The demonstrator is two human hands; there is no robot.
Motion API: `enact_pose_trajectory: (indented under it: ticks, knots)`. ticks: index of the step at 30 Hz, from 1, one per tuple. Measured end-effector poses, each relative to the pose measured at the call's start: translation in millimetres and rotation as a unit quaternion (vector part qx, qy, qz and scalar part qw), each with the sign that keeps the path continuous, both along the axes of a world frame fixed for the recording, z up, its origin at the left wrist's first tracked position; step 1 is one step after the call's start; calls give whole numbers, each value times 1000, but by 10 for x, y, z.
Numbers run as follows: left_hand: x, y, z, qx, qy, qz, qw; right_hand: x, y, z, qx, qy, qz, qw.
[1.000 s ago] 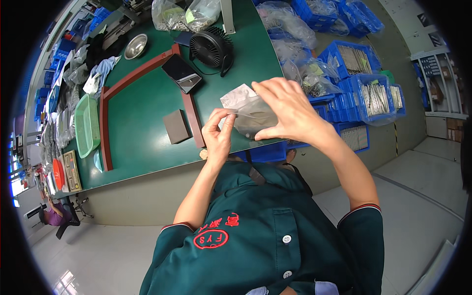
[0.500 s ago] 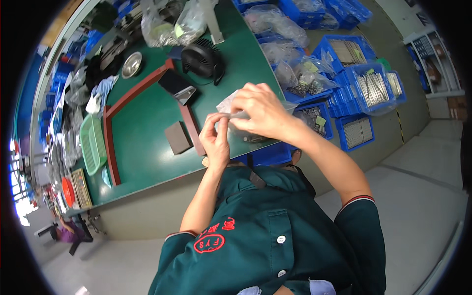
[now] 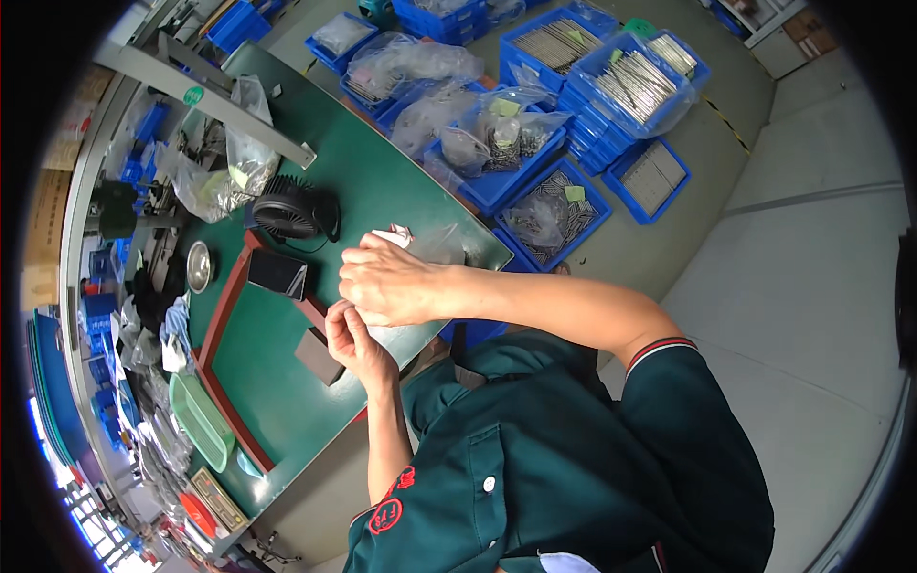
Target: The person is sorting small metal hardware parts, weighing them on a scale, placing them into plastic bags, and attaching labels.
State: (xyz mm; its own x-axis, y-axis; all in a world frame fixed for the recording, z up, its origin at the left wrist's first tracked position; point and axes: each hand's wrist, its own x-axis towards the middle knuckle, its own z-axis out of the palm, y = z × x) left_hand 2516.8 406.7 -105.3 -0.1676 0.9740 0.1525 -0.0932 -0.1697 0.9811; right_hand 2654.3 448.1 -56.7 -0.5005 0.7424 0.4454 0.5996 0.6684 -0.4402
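Note:
My right hand (image 3: 392,284) is closed over a clear plastic bag (image 3: 435,244) whose crumpled top sticks out above the fingers. My left hand (image 3: 351,341) sits just below it, fingers pinching the bag's lower edge. Both hands hover over the near edge of the green table (image 3: 382,191), beside a red wooden frame (image 3: 222,315). A small dark block (image 3: 318,355) lies on the table right next to my left hand. Whatever is in the bag is hidden by my right hand.
A black fan (image 3: 287,215), a dark phone-like slab (image 3: 277,274), a metal bowl (image 3: 199,265) and a green tray (image 3: 201,420) lie on the table. Blue bins (image 3: 630,86) with bagged metal parts stand on the floor to the right.
The view has swung, so the table now tilts up to the left. My hands have closed in tighter around the bag, and the right hand now covers most of it.

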Motion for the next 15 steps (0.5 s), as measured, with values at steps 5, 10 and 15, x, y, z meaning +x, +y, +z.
enact_pose_trajectory:
  ticks: [5,10,15]
  knots:
    - [49,-39,41,-5,-3,-9,1000,11,-90,-20,30,-37,-2,999]
    - [-41,-33,-3,10,4,-10,1000,301,-184,35,21,-61,-24,998]
    - [106,37,191,25,35,-34,998,458,-156,62,8,-45,-24,999]
